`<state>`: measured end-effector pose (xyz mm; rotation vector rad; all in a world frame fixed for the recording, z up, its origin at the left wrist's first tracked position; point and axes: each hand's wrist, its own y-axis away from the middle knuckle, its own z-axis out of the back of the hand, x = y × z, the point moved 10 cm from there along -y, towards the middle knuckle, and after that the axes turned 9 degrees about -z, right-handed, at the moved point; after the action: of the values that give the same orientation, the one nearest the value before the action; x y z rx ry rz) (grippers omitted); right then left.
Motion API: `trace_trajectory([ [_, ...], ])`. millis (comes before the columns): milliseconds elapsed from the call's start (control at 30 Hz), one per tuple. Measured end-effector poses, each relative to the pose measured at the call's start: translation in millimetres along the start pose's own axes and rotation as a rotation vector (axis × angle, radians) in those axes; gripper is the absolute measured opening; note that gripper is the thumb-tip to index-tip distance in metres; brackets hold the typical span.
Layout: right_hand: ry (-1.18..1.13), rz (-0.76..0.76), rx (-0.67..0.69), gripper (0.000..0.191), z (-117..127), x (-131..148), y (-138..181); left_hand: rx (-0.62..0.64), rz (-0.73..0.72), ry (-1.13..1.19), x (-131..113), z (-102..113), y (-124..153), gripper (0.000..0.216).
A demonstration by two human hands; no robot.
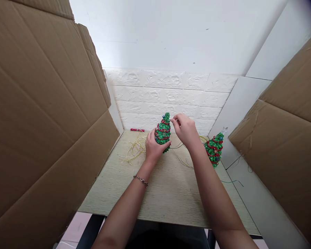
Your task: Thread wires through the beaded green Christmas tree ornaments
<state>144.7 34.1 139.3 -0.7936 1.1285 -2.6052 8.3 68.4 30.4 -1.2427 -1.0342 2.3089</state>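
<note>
A small green Christmas tree (162, 130) with red garland and tiny baubles stands nearly upright, slightly tilted, over the middle of the table. My left hand (154, 147) is wrapped round its lower part, thumb across the front. Close to the upper right side of the tree, my right hand (183, 127) pinches something thin, too small to name, between thumb and forefinger. A second decorated Christmas tree (215, 149), topped with a clear star, is at the right, partly behind my right forearm.
Tangled yellow and white wires (135, 149) lie left of my left hand, with a red pen-like stick (137, 130) behind them. A green wire (232, 182) lies at the right. Cardboard panels (54, 103) flank the table (168, 193); a white brick-patterned wall (168, 93) closes the back.
</note>
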Motion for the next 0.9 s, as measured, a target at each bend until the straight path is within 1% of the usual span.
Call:
trace_trajectory([
  [133,0.055,-0.06,0.049,0.018,0.8,-3.7,-0.7,0.002,-0.045,-0.012,-4.4,-0.1,0.7,0.08],
  [233,0.087,-0.071,0.071,0.018,-0.9,-5.5,-0.8,0.007,-0.076,-0.013,-8.2,-0.6,1.4,0.079],
  [400,0.078,-0.08,0.112,0.016,-7.7,-5.8,-0.3,-0.009,-0.064,-0.007,-7.5,0.5,1.6,0.08],
  [467,0.069,-0.12,0.123,0.013,-9.1,-8.6,0.0,-0.019,-0.055,0.002,-6.5,1.5,1.0,0.08],
  [533,0.06,-0.171,0.155,0.018,-11.1,-13.3,1.1,-0.035,-0.041,0.012,-5.0,3.6,0.3,0.08],
  [600,0.06,-0.195,0.223,0.02,-14.5,-16.5,3.5,-0.056,-0.029,0.021,-3.7,6.3,-0.5,0.081],
  [767,0.086,-0.22,0.477,0.009,-21.0,-20.9,14.3,-0.106,-0.028,0.02,-2.9,12.5,-2.3,0.079],
  [833,0.056,-0.224,0.518,0.01,-16.6,-19.5,15.9,-0.111,-0.025,0.018,-1.9,12.9,-2.8,0.079],
  [900,0.007,-0.21,0.517,0.017,-9.6,-15.3,15.1,-0.104,-0.019,0.019,-0.9,12.3,-2.9,0.08],
])
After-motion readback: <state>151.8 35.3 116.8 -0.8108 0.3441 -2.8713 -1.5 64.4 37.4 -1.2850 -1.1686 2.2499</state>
